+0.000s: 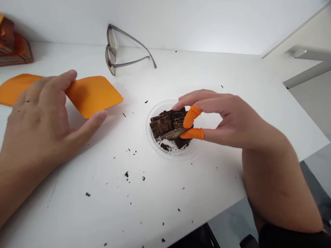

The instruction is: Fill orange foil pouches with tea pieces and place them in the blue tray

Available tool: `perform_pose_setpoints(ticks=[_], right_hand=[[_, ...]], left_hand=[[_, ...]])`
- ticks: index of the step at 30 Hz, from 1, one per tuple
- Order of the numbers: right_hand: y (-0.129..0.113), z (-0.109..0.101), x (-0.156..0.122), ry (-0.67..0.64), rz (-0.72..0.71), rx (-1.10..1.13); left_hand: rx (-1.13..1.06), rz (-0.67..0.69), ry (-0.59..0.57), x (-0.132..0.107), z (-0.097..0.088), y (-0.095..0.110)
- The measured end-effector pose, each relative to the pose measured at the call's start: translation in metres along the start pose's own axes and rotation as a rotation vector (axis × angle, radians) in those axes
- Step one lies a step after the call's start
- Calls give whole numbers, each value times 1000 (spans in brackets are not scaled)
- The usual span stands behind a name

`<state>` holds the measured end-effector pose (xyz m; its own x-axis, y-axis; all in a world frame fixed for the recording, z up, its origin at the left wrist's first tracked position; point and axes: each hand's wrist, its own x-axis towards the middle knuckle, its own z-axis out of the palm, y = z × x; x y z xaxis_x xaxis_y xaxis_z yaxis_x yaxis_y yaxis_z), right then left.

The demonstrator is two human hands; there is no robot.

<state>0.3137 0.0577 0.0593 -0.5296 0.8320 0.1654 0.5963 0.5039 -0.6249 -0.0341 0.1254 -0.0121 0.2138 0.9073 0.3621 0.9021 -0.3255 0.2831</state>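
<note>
On the white table, a clear round plastic dish [152,146] holds a stack of dark brown, flat pressed leaf-like pieces [161,126] and loose crumbs. My right hand [222,119] wears orange finger cots on thumb and index finger. Those two fingertips pinch the edge of one flat brown piece [172,133], which tilts over the dish. To the left, my left hand [43,113] is spread, thumb apart from the fingers. Its index fingertip lies at the edge of a folded-looking orange paper piece [94,94]; another orange paper piece [15,89] is partly hidden behind the hand.
Grey-framed glasses [111,51] lie unfolded near the back wall. Orange-brown boxes [15,50] stand at the far left. Dark crumbs [126,174] are scattered over the white table [77,220]. At right is a panel with a metal handle [312,55].
</note>
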Motion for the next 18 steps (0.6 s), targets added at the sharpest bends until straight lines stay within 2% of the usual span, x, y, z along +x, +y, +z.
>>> perform_pose_setpoints(ticks=[2, 5, 9, 11, 13, 18], right_hand=[[2, -5, 0, 32, 44, 69], [6, -7, 1, 133, 85, 149], [9, -4, 6, 436, 84, 260], [9, -3, 8, 540, 78, 338], [10, -4, 7, 538, 96, 358], [12, -3, 5, 296, 113, 154]], left_hand=[[-53, 50, -71, 1, -4, 1], [-82, 80, -63, 1, -10, 10], [-84, 35, -110, 0, -13, 19], [-63, 24, -111, 1, -12, 20], [-46, 19, -94, 1, -10, 20], [-53, -17, -88, 1, -6, 18]])
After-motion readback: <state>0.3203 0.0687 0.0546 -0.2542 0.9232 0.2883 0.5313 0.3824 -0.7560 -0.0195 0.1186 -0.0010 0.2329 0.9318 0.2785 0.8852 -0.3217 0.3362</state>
